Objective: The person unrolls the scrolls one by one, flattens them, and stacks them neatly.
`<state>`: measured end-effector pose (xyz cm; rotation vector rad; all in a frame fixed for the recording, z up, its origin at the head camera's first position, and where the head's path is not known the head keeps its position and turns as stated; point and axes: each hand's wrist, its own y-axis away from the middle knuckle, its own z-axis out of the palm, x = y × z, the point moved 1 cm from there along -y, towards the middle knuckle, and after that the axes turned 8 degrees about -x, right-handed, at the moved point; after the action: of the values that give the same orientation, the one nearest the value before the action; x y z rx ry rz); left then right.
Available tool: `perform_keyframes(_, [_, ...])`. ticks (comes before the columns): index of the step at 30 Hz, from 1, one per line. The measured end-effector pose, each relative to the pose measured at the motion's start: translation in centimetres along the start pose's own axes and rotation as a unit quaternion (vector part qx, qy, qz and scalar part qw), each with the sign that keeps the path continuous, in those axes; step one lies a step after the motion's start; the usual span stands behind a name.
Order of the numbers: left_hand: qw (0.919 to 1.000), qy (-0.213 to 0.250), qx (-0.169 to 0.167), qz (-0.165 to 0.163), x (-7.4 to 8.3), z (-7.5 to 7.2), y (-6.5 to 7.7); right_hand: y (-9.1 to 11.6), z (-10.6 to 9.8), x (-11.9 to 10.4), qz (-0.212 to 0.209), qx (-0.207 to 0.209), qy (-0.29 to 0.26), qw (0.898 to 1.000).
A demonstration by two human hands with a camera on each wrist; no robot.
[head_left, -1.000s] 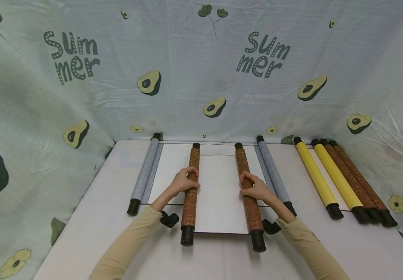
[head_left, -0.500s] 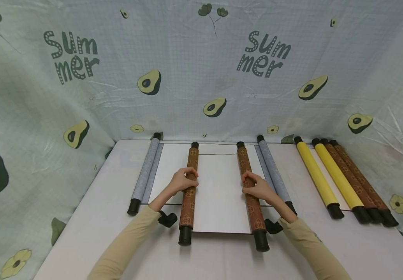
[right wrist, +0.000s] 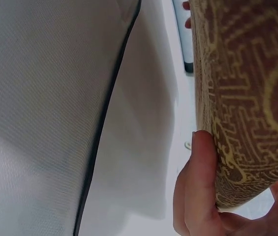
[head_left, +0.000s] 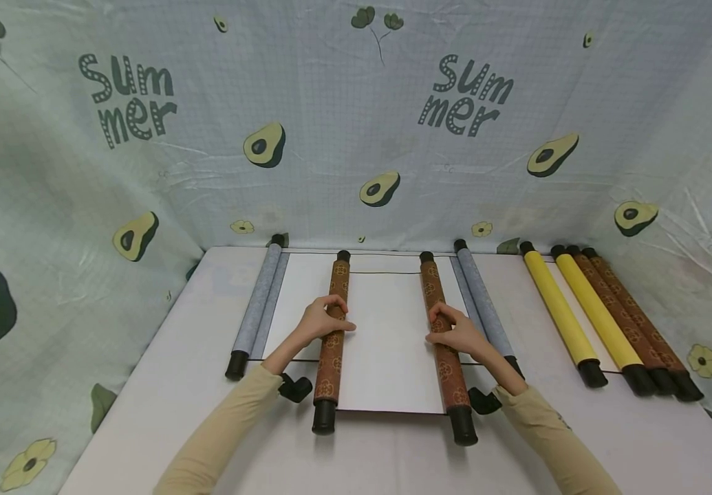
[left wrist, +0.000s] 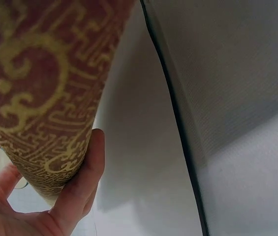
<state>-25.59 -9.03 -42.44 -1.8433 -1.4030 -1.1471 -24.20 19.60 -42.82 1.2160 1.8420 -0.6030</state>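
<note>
A brown scroll with gold patterning lies partly unrolled, a white sheet (head_left: 386, 344) spanning its two black-ended rolls. My left hand (head_left: 320, 322) grips the left roll (head_left: 329, 371) near its middle, thumb on the inner side. On the other side, my right hand (head_left: 459, 334) holds the right roll (head_left: 450, 378) the same way. Close up in the left wrist view, the patterned left roll (left wrist: 45, 88) sits between thumb and fingers. In the right wrist view, fingers (right wrist: 202, 177) curl against the right roll (right wrist: 247, 98). Both rolls overlap an opened grey-blue scroll (head_left: 256, 302) beneath them.
The grey-blue scroll's right roll (head_left: 484, 302) lies just beyond my right hand. At the right side of the white table (head_left: 405, 460) are a partly opened yellow scroll (head_left: 560, 309) and, beside it, brown rolls (head_left: 634, 316). A printed cloth (head_left: 325, 82) hangs behind and around.
The brown rolls have moved slightly apart, the left one leftward and the right one rightward, with my hands on them. More of the white sheet shows between them.
</note>
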Motion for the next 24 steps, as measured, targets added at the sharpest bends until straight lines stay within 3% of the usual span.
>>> perform_keyframes(9, [0.9999,0.005,-0.009,0.008,-0.05,0.01,0.11,0.38,-0.13,-0.41,-0.014,0.003,0.0,1.0])
perform_keyframes(17, [0.9994,-0.02,-0.008,0.026,-0.3,-0.16,0.11,0.17,-0.23,0.29,-0.012,-0.004,0.001,1.0])
perform_keyframes(24, [0.9995,-0.012,-0.021,0.022,-0.2,-0.32,0.16,0.16,-0.35,0.55,-0.018,0.0,0.017,1.0])
